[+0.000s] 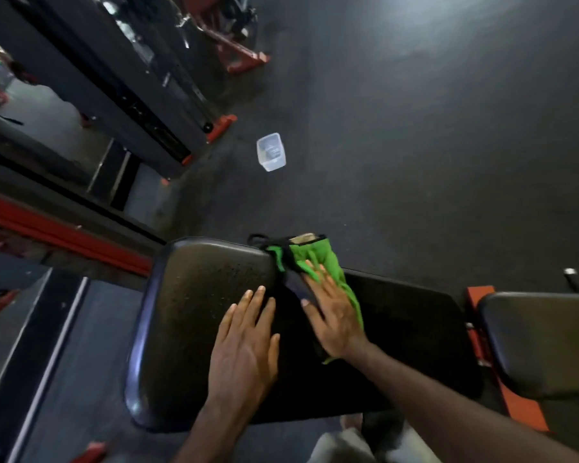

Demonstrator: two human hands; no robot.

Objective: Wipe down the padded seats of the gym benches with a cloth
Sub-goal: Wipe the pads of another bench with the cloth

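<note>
A black padded bench seat [188,322] fills the lower middle of the head view; its left part looks speckled with droplets. A green cloth with dark trim [318,259] lies on the seat's far edge. My right hand [331,315] lies flat on the cloth with fingers spread, pressing it against the pad. My left hand [244,349] rests flat on the bare pad just left of it, fingers apart, holding nothing. A second black pad [542,342] sits to the right on an orange frame [482,332].
A clear plastic tub [271,152] stands on the dark rubber floor [415,145] beyond the bench. Black and orange machine frames [221,127] and a mirror wall run along the left. An orange bar [64,235] crosses near the bench's left side.
</note>
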